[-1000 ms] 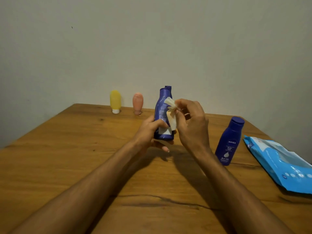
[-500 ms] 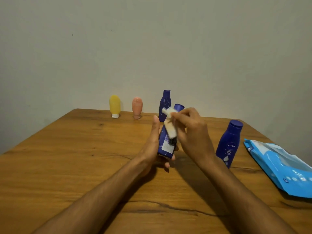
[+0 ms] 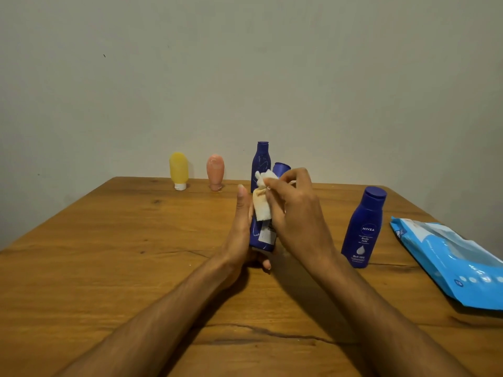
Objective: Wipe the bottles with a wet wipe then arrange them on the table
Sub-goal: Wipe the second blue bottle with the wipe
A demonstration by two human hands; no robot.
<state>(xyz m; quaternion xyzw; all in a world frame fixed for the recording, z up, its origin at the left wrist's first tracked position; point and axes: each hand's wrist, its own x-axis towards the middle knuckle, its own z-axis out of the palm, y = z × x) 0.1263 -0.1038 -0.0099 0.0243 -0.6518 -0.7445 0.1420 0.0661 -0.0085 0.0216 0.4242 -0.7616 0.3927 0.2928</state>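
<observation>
Blue plastic lotion bottle [image 3: 262,236], tilted above the wooden table's [image 3: 130,257] middle: your left hand [image 3: 239,235] grips it from beneath; your right hand [image 3: 295,216] pinches the white wet wipe [image 3: 261,204] against it. Wiping step; next, probably rotate it.

Much of the held bottle [image 3: 262,238] hides behind the wipe [image 3: 261,206], left hand [image 3: 239,232] and right hand [image 3: 296,216]; the wipes pack [image 3: 446,257] runs off the right edge
</observation>
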